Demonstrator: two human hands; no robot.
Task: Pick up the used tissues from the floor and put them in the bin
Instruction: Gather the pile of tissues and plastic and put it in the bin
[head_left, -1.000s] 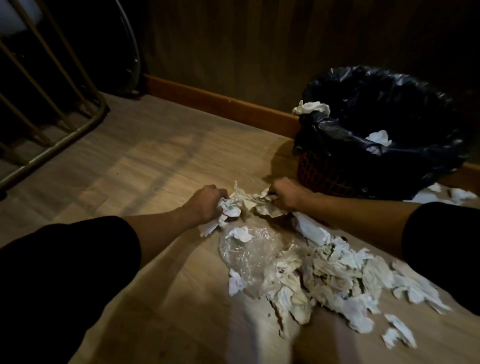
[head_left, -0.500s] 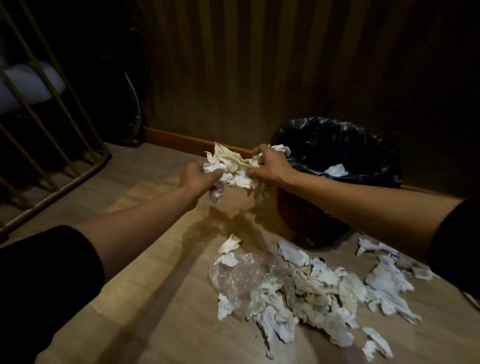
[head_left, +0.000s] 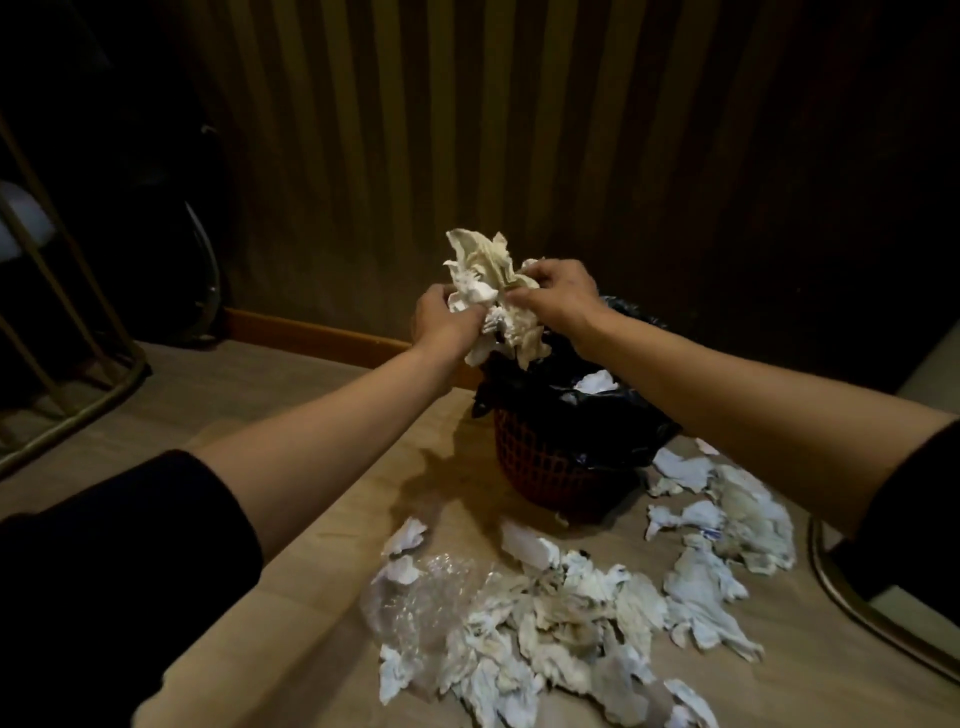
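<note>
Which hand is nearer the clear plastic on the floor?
Left, marginally. The left hand is up over the bin's left edge, more directly above the clear plastic. The right hand is further right, over the bin. Both grip the tissue wad.

Dim, warm-lit room: vertically striped wall (head_left: 519, 130) w/ an orange-brown skirting board (head_left: 311, 335) along its base. Pale wood-look floor (head_left: 218, 400). At left, brass-coloured metal bars (head_left: 67, 291), possibly a furniture frame. Curved metal edge (head_left: 852, 603) at lower right; far corners too dark to read.
</note>
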